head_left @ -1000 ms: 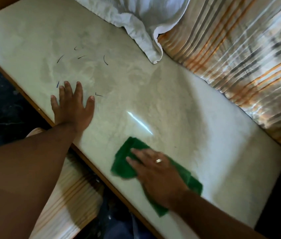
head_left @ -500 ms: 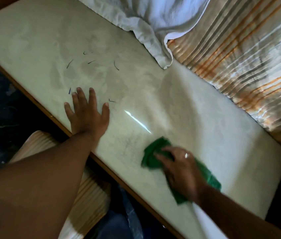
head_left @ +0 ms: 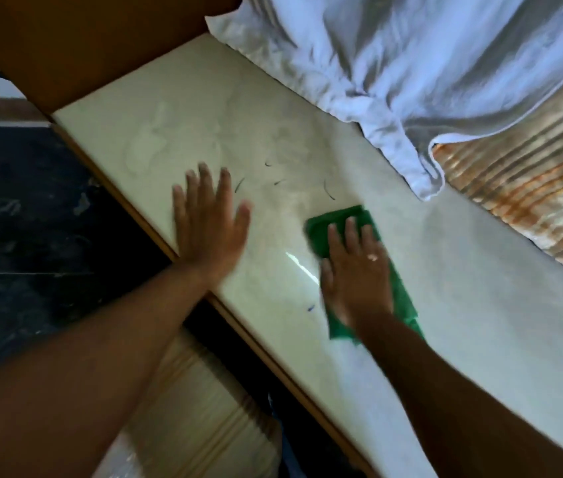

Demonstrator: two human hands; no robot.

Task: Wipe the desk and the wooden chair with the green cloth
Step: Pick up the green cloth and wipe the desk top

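The green cloth (head_left: 344, 219) is being pressed flat on the desk (head_left: 480, 305) by the right hand (head_left: 356, 274), fingers straight; the left hand (head_left: 209, 225) is being rested open, holding nothing.

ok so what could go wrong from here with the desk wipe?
1. The green cloth under the right hand lies close to the hanging corner of the white fabric; a stroke that way could snag it.
2. The left hand rests flat on the dusty-looking desk, so that patch may get skipped or printed.
3. The dark curved marks ahead of the cloth may be loose strands that only get pushed around; I cannot tell.
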